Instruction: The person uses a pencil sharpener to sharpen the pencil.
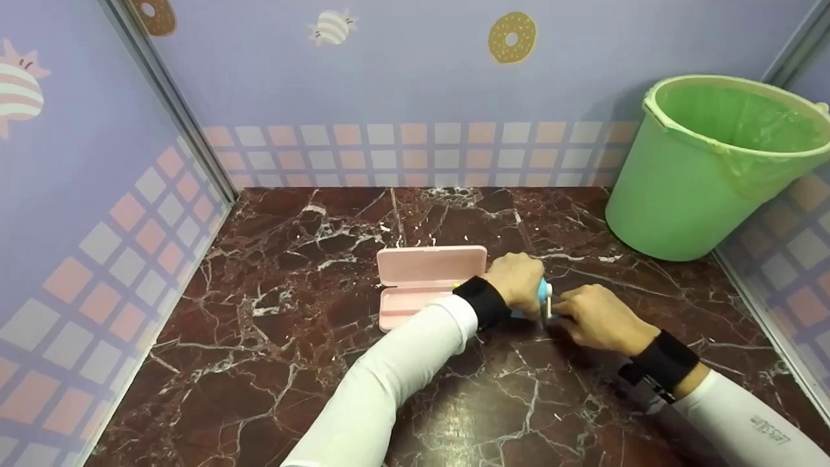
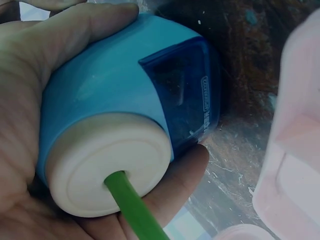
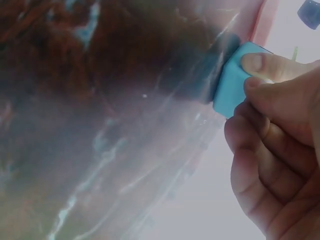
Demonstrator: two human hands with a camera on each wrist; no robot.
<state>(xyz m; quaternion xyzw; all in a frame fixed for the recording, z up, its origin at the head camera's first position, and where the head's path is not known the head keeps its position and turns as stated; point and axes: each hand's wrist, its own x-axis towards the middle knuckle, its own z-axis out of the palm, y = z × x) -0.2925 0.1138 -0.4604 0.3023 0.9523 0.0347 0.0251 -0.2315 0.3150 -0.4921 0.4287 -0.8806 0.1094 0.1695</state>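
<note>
My left hand (image 1: 517,280) grips a blue rotary pencil sharpener (image 2: 107,75), fingers and thumb wrapped round its body. A green pencil (image 2: 135,207) sticks out of the hole in the sharpener's pale round front. Its dark blue see-through shavings drawer (image 2: 182,95) faces the open pink pencil case (image 1: 432,266) in the left wrist view. On the opposite side, my right hand (image 1: 600,318) has its fingers curled at the white crank (image 1: 549,303), pinching the handle end, which the fingers mostly hide. In the right wrist view, the right thumb and fingers overlap the blue sharpener body.
A green bin (image 1: 681,188) with a liner stands at the back right against the wall. Small pale scraps (image 1: 418,241) are scattered on the dark marbled tabletop (image 1: 292,363), mostly behind the pencil case. Patterned panels (image 1: 415,84) enclose the back and sides.
</note>
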